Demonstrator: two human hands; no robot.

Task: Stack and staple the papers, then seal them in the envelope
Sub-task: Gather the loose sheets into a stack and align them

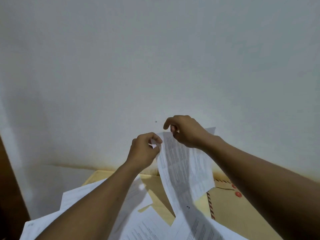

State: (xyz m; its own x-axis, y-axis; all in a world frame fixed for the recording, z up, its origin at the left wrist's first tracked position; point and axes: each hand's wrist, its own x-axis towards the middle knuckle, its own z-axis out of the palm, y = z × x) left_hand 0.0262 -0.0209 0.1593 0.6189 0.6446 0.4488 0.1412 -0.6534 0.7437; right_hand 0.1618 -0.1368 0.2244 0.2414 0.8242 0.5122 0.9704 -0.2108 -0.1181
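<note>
1. held sheets (181,163), in the grip: thin white paper, matt, printed.
2. loose sheets (152,224), below the grip: same matt white paper.
3. envelope (230,212), below-right of the grip: brown kraft paper, matt.
4. table (97,175), under the grip: pale yellow, smooth.
5. wall (155,58), behind the grip: matt paint.

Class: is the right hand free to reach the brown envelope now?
Not yet, likely: the right hand holds the raised sheet. The envelope lies mostly uncovered below that forearm; letting go should suffice.
</note>
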